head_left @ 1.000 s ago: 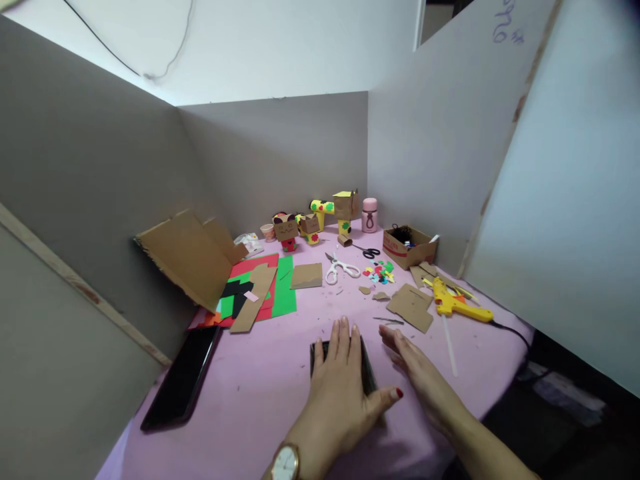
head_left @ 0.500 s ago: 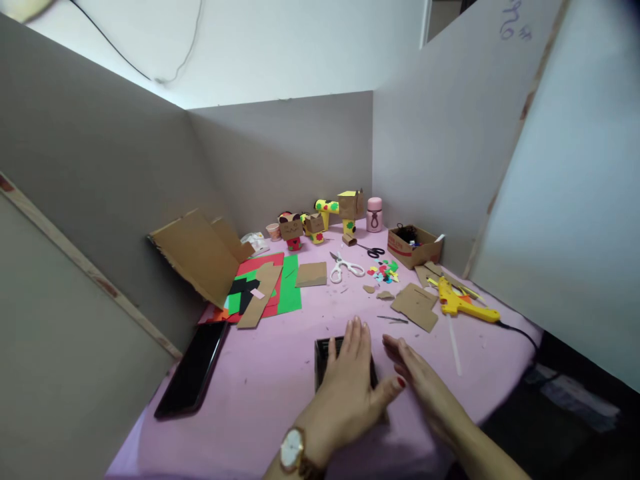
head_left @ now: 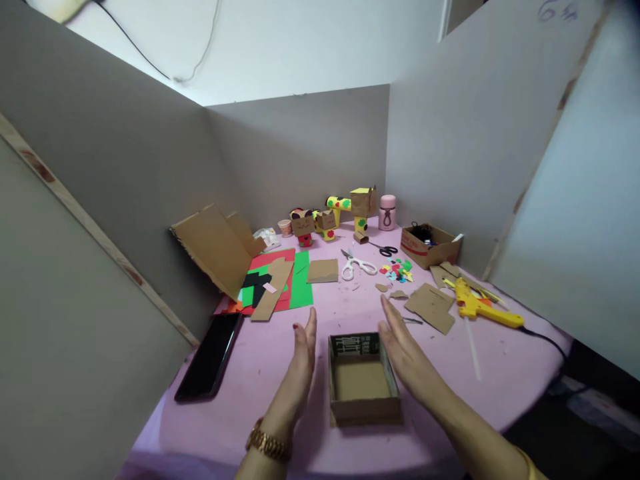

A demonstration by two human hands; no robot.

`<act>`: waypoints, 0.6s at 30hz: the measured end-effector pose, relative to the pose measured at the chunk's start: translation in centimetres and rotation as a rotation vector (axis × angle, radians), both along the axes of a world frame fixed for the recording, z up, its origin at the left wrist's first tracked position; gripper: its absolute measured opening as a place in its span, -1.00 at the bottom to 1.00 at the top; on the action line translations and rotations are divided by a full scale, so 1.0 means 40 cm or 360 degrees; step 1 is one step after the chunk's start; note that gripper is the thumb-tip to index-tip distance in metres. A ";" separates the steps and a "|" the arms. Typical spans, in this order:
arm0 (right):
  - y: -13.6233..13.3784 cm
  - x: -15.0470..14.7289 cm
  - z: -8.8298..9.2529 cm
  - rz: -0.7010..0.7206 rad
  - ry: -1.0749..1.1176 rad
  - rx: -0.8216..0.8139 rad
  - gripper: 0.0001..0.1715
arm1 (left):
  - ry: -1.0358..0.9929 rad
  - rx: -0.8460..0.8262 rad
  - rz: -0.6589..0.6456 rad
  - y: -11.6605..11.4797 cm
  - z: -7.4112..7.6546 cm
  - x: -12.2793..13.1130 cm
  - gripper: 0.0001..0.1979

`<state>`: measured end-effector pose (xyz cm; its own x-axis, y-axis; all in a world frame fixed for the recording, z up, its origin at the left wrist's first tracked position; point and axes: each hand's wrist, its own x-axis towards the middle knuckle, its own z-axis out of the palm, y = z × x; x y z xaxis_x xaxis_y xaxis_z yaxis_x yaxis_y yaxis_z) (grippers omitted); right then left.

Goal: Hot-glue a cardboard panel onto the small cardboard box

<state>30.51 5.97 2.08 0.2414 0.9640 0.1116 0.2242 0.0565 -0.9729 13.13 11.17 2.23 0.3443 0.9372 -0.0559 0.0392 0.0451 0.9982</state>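
A small open cardboard box (head_left: 363, 380) sits on the pink table (head_left: 260, 393), its brown floor bare and its far wall dark with print. My left hand (head_left: 300, 357) stands on edge just left of the box, fingers straight and together, a gold watch on the wrist. My right hand (head_left: 403, 350) is flat and edge-on along the box's right wall, touching or nearly touching it. Neither hand holds anything.
A black phone (head_left: 210, 357) lies at the left. Behind are coloured paper sheets (head_left: 280, 287), a leaning cardboard sheet (head_left: 213, 250), white scissors (head_left: 357, 265), cardboard figures (head_left: 333, 220), a small carton (head_left: 430, 245), cardboard scraps (head_left: 433, 308) and a yellow glue gun (head_left: 480, 307). Grey partitions enclose the table.
My left hand lifted off the top of the box and moved to its left side, uncovering the inside. My right hand slid up along the right wall. The view shifted.
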 end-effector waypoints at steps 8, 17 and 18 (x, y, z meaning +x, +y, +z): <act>0.023 -0.028 -0.085 0.0037 0.0361 -0.0125 -0.02 | -0.0305 -0.0220 -0.0108 0.002 -0.055 0.049 -0.13; 0.024 -0.037 -0.075 0.0047 0.0466 -0.0201 0.02 | -0.0280 -0.0183 -0.0116 0.020 -0.088 0.054 0.01; 0.023 -0.038 -0.075 0.0044 0.0469 -0.0215 0.03 | -0.0277 -0.0186 -0.0123 0.018 -0.084 0.053 0.00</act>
<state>29.01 6.91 -0.90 0.2177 0.9720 -0.0885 -0.0683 -0.0753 -0.9948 15.26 11.89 -1.15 0.4286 0.8984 -0.0959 -0.1252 0.1642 0.9785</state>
